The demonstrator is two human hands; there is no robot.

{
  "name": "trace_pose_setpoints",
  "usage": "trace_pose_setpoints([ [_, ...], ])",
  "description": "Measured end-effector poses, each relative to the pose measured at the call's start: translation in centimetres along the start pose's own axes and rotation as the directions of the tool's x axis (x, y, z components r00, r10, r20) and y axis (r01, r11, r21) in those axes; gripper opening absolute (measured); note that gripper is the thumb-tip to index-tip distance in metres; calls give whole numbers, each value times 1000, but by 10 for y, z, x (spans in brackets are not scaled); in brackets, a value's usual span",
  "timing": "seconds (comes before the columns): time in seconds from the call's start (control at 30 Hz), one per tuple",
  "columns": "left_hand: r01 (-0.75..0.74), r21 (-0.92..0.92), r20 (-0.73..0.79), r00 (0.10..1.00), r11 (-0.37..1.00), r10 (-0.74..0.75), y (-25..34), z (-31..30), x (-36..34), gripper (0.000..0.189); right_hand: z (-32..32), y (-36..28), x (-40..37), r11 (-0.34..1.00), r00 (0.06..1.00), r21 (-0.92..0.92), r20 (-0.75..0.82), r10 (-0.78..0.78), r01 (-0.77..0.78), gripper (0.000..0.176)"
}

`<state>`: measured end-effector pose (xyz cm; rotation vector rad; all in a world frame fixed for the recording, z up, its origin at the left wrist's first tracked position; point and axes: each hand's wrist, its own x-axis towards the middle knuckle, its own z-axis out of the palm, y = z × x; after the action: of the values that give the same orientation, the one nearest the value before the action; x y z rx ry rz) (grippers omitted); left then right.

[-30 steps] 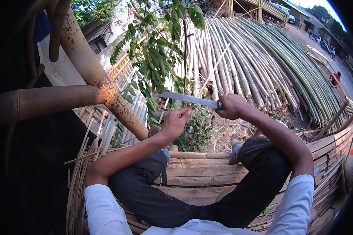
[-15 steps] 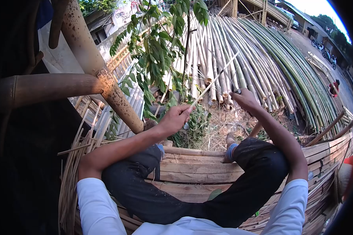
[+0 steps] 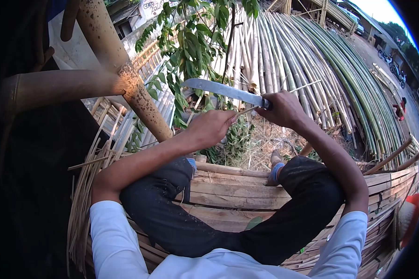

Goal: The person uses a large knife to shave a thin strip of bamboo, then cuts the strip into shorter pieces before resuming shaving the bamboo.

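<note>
My left hand (image 3: 212, 128) is closed around a thin bamboo strip (image 3: 307, 85), which slants up to the right behind my right hand. In my right hand (image 3: 284, 109) is the dark handle of a large knife (image 3: 223, 89). Its broad blade points left, above my left hand. The knife handle sits close over the strip, and my two hands are near each other above the gap between my knees.
I sit on a bamboo slat platform (image 3: 233, 201). Thick bamboo posts (image 3: 146, 109) stand at the left, beside a leafy branch (image 3: 191, 51). Long bamboo poles (image 3: 307, 60) lie ahead. A bundle of thin strips (image 3: 81, 218) is by my left elbow. A person in red (image 3: 400, 109) is far right.
The knife has swung from pointing up and away to lying across to the left, blade in full view. My hands have come closer together, and the strip now tilts lower to the right.
</note>
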<state>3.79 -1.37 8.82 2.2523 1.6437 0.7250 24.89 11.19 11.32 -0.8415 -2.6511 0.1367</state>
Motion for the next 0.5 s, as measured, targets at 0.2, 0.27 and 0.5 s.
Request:
trace_pose_setpoints([
  [0.2, -207, 639, -278, 836, 741, 474, 30, -12, 0, 27, 9, 8, 4, 947, 983, 264, 33, 178, -180, 31],
  [0.27, -377, 642, -262, 711, 667, 653, 35, -10, 2, 27, 12, 9, 7, 866, 963, 421, 108, 247, -269, 34],
  [0.5, -273, 201, -337, 883, 941, 328, 24, 9, 13, 34, 6, -11, 9, 345, 932, 875, 267, 244, -341, 29],
])
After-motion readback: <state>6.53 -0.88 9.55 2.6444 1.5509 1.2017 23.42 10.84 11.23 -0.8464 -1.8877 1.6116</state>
